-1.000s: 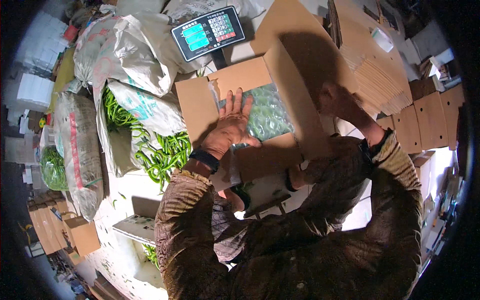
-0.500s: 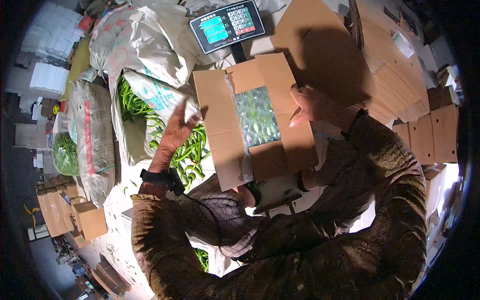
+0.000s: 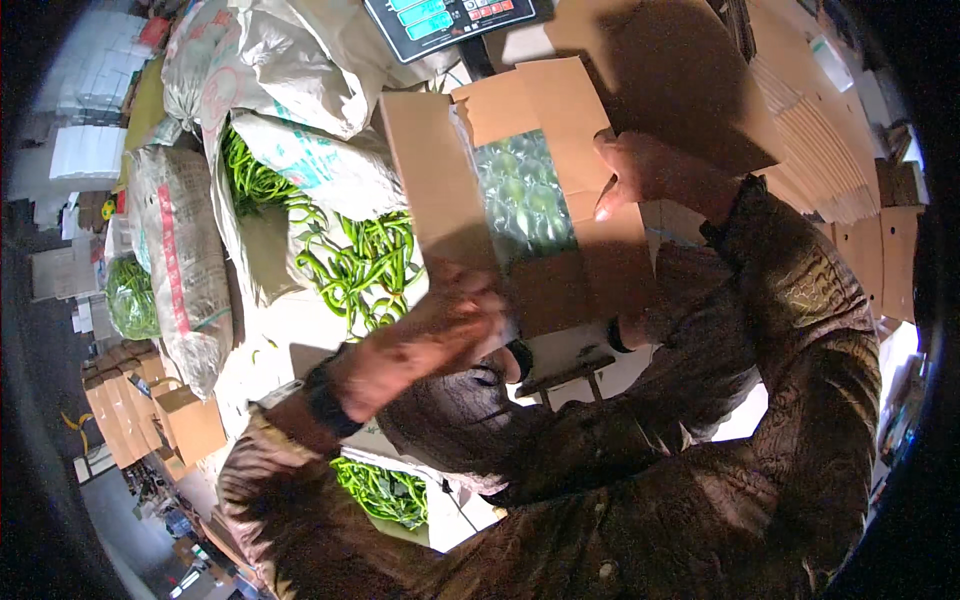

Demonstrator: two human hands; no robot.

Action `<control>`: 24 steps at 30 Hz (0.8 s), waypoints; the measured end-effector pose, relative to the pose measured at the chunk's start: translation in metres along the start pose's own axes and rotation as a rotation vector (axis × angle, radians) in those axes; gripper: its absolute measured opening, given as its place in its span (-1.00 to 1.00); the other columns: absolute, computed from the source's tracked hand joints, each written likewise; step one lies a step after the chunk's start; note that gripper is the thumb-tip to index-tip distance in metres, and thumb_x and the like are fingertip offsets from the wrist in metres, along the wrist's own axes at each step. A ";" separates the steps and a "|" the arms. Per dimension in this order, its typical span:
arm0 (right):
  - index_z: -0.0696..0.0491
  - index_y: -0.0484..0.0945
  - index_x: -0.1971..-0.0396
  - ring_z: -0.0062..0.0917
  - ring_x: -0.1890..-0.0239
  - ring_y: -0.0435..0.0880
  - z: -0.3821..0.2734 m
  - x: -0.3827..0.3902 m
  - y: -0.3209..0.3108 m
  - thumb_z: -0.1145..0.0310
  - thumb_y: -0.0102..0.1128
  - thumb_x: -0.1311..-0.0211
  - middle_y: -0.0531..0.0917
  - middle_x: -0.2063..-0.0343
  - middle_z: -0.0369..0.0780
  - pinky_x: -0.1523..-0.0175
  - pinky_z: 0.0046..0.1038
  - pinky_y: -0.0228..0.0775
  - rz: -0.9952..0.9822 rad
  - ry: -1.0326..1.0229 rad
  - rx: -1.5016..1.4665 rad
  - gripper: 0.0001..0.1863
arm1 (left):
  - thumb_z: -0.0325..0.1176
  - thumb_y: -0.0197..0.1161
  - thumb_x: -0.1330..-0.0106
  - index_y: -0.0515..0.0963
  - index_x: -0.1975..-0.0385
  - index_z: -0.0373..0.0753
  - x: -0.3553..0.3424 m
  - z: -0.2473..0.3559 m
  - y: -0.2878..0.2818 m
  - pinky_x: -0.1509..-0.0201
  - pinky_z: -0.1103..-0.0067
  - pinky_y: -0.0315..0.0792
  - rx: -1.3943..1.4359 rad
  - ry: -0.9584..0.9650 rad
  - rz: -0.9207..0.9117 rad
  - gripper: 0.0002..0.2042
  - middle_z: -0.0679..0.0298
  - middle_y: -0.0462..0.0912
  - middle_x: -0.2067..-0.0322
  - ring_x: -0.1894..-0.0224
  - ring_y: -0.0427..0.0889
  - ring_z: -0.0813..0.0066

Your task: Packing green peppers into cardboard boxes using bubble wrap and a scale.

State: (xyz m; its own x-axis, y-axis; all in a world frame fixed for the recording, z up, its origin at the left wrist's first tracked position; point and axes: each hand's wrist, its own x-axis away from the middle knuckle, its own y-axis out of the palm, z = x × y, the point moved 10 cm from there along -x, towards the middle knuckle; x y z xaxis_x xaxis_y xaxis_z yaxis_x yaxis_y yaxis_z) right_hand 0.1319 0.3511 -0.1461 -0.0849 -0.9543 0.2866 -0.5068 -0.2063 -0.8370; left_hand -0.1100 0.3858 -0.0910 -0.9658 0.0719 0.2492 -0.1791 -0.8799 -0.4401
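A brown cardboard box (image 3: 560, 305) stands in front of me with its flaps spread. Inside it, under clear plastic film, lie several green peppers (image 3: 522, 192). My right hand (image 3: 655, 175) grips the edge of the right flap, thumb on the upper face. My left hand (image 3: 430, 335), smeared by motion, is over the near left corner of the box, by the edge of the plastic liner (image 3: 508, 325). Its fingers are too blurred to tell what they touch.
Loose green chillies (image 3: 365, 265) spill from a white woven sack (image 3: 310, 160) at the left. Beyond the box stands a digital scale display (image 3: 450, 25). Flattened cartons (image 3: 810, 140) are stacked at the right. A filled sack (image 3: 180, 260) and more chillies (image 3: 385, 490) lie nearby.
My left hand has moved from the left flap down and right to the box's near corner. My right hand stays on the right flap. The view has shifted, so the box appears higher.
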 end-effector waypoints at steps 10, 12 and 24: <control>0.32 0.44 0.30 -0.01 0.23 0.60 -0.021 0.010 -0.019 0.04 0.56 0.39 0.58 0.33 0.12 0.11 -0.20 0.42 -0.139 0.194 0.025 -0.26 | -0.26 0.06 -0.40 0.13 -0.35 -0.31 0.002 -0.013 -0.130 -0.44 0.42 -0.01 -0.390 -0.050 0.691 -0.44 -0.03 0.18 -0.33 -0.37 0.17 0.14; 0.31 0.44 0.29 -0.03 0.24 0.61 -0.012 0.012 -0.023 0.07 0.56 0.37 0.59 0.33 0.10 0.13 -0.20 0.42 -0.179 0.231 -0.024 -0.28 | -0.13 0.07 -0.40 -0.01 -0.39 -0.32 -0.015 -0.049 -0.121 -0.45 0.33 -0.02 -0.039 -0.051 0.768 -0.33 -0.10 0.10 -0.35 -0.37 0.13 0.03; 0.28 0.46 0.28 -0.08 0.22 0.59 -0.015 0.003 0.001 0.08 0.53 0.31 0.58 0.33 0.05 0.11 -0.21 0.40 -0.241 0.113 -0.344 -0.32 | 0.21 0.04 -0.27 0.14 -0.34 -0.25 -0.180 -0.032 -0.105 -0.31 0.14 0.02 -0.780 0.095 0.764 -0.22 -0.04 0.12 -0.35 -0.40 0.07 0.04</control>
State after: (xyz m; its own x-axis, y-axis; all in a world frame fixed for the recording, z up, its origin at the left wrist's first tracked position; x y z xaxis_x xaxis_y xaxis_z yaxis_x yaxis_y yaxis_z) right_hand 0.1188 0.3509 -0.1390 -0.0129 -0.8539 0.5202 -0.7783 -0.3180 -0.5414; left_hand 0.0766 0.4805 -0.1176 -0.8770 -0.3007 -0.3748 0.4361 -0.1706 -0.8836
